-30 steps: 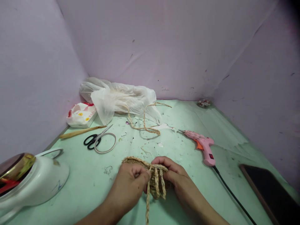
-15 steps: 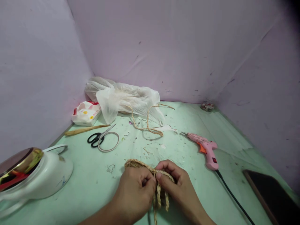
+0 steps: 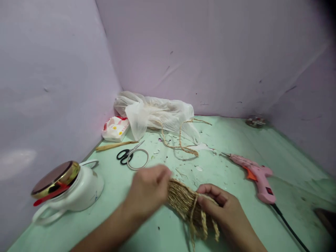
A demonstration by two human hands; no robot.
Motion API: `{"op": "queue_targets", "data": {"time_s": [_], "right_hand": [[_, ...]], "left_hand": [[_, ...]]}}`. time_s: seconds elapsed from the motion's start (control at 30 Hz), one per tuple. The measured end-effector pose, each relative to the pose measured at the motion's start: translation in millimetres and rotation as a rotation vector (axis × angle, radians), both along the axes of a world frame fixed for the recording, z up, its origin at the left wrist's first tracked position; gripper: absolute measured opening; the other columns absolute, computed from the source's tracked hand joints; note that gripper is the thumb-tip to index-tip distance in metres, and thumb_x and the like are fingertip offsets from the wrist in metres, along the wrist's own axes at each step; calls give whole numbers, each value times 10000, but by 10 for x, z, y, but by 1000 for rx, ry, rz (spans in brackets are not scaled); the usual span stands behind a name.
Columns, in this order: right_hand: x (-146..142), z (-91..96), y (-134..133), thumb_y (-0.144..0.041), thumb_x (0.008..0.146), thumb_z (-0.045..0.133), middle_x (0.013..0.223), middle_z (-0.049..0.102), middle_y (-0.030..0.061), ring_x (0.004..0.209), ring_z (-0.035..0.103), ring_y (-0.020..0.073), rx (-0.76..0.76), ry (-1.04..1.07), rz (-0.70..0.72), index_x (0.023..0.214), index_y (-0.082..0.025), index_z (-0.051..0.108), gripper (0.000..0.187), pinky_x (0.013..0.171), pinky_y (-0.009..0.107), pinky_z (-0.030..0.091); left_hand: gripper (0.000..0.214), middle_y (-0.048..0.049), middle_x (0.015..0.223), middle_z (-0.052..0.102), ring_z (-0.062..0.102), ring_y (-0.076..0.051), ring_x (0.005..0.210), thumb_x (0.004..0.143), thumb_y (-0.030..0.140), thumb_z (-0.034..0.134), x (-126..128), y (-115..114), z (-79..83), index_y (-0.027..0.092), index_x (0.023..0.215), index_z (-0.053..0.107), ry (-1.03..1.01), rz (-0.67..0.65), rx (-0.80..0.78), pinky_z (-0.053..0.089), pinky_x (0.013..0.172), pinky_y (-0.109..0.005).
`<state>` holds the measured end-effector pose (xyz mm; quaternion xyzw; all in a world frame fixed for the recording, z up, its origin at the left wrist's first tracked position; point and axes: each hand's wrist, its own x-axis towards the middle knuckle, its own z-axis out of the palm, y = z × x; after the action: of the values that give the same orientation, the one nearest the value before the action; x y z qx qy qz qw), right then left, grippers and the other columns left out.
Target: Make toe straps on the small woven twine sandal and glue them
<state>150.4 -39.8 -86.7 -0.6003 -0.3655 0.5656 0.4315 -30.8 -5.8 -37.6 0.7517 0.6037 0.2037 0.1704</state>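
Observation:
A bundle of braided straw cord [image 3: 181, 199] lies in the foreground, its strands side by side and bound by a thinner strand, with several loose ends hanging down. My right hand [image 3: 223, 206] pinches its right end between thumb and fingers. Beside the left end, my left hand [image 3: 149, 185] is raised and blurred by motion. Its fingers are curled closed, and whatever they may hold is hidden. To the right lies a pink glue gun [image 3: 257, 175] with an orange trigger, its nozzle pointing left.
Black-handled scissors [image 3: 127, 155] and a pale ring [image 3: 138, 168] lie left of centre. A white cup-like pot [image 3: 86, 189] stands at left. Behind are a plastic bag [image 3: 162, 110], loose cord [image 3: 181, 136], a small box [image 3: 117, 129] and a straw strip [image 3: 115, 146]. A dark phone-like object [image 3: 325, 217] is at right.
My left hand has moved up and left from the binding, uncovering the bundle's strands. My right hand keeps its pinch. The view has shifted, so the scene sits further right.

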Motion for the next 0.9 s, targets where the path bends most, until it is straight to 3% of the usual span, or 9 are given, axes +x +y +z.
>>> {"op": "queue_targets", "data": {"time_s": [0.07,0.1,0.17,0.27,0.37,0.53,0.6,0.73,0.9], "right_hand": [[56,-23,24,-363,575,687,495,515,-24,410,427,93,-16,32,12,660,-168,586,235,392,205,309],[88,-35,39,-373,572,697,499,519,-23,409,430,94,-18,44,19,664,-168,585,251,391,206,311],[148,-60,70,-383,580,707,514,533,-19,414,444,100,-22,70,35,687,-170,584,268,397,211,320],[196,-97,97,-388,595,708,517,541,-22,407,449,98,-23,109,32,709,-171,578,278,397,209,317],[197,-108,101,-366,586,714,502,531,-30,401,438,85,-20,137,12,686,-164,572,266,396,196,306],[199,-64,116,-294,578,710,499,541,-28,423,454,81,-18,182,36,679,-142,585,221,422,197,329],[206,-54,133,-273,570,706,493,538,-32,417,441,72,-22,196,24,666,-136,581,209,418,192,320],[209,-68,155,-258,560,701,475,533,-41,397,423,59,-29,222,23,657,-131,578,201,405,181,306],[206,-99,149,-275,560,707,481,551,-33,408,458,72,-43,235,38,661,-138,579,213,407,182,326]], "left_hand": [[268,-55,843,685,610,-184,755,839,236,364,-284,242,31,200,874,627,268,298,158,409,641,-262],[279,-76,919,677,615,-209,795,829,209,349,-425,356,20,203,917,613,433,403,137,407,627,-280],[246,-147,878,674,622,-271,749,766,163,389,-664,541,-45,166,837,624,520,458,71,387,548,-309],[206,-153,782,681,623,-305,743,662,111,446,-853,674,-175,177,743,624,584,438,-11,373,502,-306],[222,-139,779,684,622,-315,792,640,98,443,-878,693,-234,195,755,606,617,398,-59,364,480,-296],[172,-147,766,668,630,-315,707,666,131,412,-834,637,-149,180,769,540,652,370,-86,362,475,-311],[188,-134,801,659,627,-292,735,729,167,363,-833,600,-80,177,855,503,688,348,-28,369,491,-296],[325,-101,827,616,624,-304,728,752,199,319,-852,557,49,143,1058,415,693,490,-9,359,476,-279],[371,-113,841,619,620,-312,755,726,193,369,-887,646,-12,154,1092,414,523,433,-130,379,517,-296]]}}
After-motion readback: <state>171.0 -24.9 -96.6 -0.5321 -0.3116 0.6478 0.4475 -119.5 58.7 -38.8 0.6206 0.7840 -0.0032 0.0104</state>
